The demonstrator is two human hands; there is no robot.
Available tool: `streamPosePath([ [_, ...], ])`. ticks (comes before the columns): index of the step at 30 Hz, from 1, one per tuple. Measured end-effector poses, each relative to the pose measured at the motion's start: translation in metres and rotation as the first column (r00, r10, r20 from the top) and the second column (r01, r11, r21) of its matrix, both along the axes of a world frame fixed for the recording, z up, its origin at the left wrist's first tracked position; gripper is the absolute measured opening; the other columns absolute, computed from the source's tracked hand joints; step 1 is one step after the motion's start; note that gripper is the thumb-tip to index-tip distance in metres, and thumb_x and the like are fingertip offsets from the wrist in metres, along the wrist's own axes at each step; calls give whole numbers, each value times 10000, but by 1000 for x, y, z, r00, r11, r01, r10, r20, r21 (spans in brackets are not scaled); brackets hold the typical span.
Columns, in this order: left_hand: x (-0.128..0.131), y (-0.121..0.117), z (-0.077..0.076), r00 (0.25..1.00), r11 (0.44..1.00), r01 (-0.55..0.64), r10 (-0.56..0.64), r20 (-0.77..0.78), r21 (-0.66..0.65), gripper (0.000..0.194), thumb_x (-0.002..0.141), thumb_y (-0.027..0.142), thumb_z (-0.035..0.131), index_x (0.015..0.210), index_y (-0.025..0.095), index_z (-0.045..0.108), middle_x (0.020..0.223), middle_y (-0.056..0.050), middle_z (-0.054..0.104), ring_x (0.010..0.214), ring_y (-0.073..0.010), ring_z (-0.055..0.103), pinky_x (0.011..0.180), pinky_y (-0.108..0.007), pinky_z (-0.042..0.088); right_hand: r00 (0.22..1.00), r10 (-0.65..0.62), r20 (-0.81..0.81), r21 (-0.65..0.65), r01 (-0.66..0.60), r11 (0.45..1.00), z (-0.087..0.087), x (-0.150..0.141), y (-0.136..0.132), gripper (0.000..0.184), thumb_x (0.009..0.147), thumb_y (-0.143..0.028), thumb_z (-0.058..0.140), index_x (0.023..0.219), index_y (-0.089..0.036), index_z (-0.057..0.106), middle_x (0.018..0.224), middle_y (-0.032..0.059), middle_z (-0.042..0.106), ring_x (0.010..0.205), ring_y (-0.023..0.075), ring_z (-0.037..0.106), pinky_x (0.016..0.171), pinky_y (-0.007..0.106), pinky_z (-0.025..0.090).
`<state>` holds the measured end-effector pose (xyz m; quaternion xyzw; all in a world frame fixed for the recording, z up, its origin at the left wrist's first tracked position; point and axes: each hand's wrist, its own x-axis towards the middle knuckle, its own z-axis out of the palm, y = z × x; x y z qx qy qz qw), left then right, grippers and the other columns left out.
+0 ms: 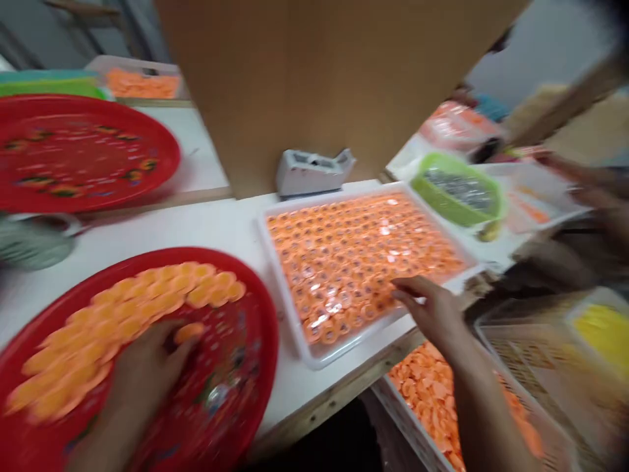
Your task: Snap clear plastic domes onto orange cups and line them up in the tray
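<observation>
My left hand [152, 364] is over a red round tray [263, 328], its thumb and fingers closed on a small orange disc [189, 332]. Overlapping rows of similar orange discs [130, 314] cover the tray's left and upper part. My right hand [432, 311] reaches to the near right part of a white rectangular tray [289, 314]. Its thumb and forefinger are drawn together in a pinch at the orange ring-like pieces [339, 262] with dark centres, set in rows there. Whatever is between those fingertips is too small to make out.
A crate of loose orange pieces [427, 387] sits below the table edge. Behind are a grey-white tape dispenser [314, 172], a cardboard panel [314, 85] and a green basket [457, 190] of small silvery parts. Another red tray [88, 154] and a mug [37, 242] are left. A blurred person's arm [584, 177] shows right.
</observation>
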<state>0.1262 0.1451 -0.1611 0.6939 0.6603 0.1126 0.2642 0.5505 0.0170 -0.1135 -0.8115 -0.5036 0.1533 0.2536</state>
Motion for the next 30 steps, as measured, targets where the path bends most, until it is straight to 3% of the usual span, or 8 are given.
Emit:
streamPosePath([
  [2,-2,-10,11,999,999,-34,33,-24,-16,276,770,459,543,870,217,627,906,-41,700,861,-275,631,772,-381,474,995,96,14,110,-97,989,3,-42,-5,201,833,-320,613,960,-217,730,961,82,735,895,272,668,809,384,492],
  [4,-9,-19,14,997,997,-74,74,-19,-21,239,752,411,560,847,201,624,915,-56,690,855,-255,629,756,-350,469,926,362,-109,157,-344,926,2,-95,-7,156,868,-278,592,954,-239,716,914,61,726,846,232,671,768,331,508],
  [8,-31,-40,13,987,987,-158,157,-19,-29,136,744,343,584,772,210,587,815,-28,671,781,-224,627,691,-316,447,554,754,-353,196,-744,639,-16,-199,1,247,906,-103,472,852,-210,688,788,43,662,688,158,623,607,244,474],
  [13,-51,-59,11,960,965,-247,256,111,-88,122,724,311,605,743,213,534,695,12,625,643,-188,608,584,-287,428,555,795,-244,129,-794,594,-52,-265,21,233,860,-15,483,884,-181,646,866,39,619,737,139,606,653,225,472],
  [19,-58,-67,6,854,948,-260,314,415,-182,300,691,318,671,967,200,673,1010,-62,680,940,-248,642,755,-338,518,484,863,145,-82,-863,498,-70,-294,23,134,808,-41,569,845,-161,615,863,71,612,810,214,569,756,319,485],
  [22,-56,-74,6,776,914,-246,385,500,-323,247,739,348,646,923,185,665,877,-44,687,763,-211,677,643,-311,542,474,859,192,-87,-864,496,-74,-298,20,138,805,-35,562,849,-154,617,846,79,614,815,224,556,768,340,481],
  [26,-56,-80,4,498,830,-160,536,682,-535,289,728,358,696,933,172,610,852,-8,647,638,-157,661,612,-292,557,501,860,97,-13,-863,504,-72,-297,21,189,787,-3,530,856,-144,635,837,83,622,834,222,556,789,352,465],
  [30,-60,-80,6,382,814,-122,567,730,-568,395,714,400,744,1020,170,647,923,-38,666,758,-167,654,691,-294,562,563,632,-533,89,-705,704,-58,-290,35,164,849,-109,544,956,-177,648,792,26,606,721,156,559,669,284,464],
])
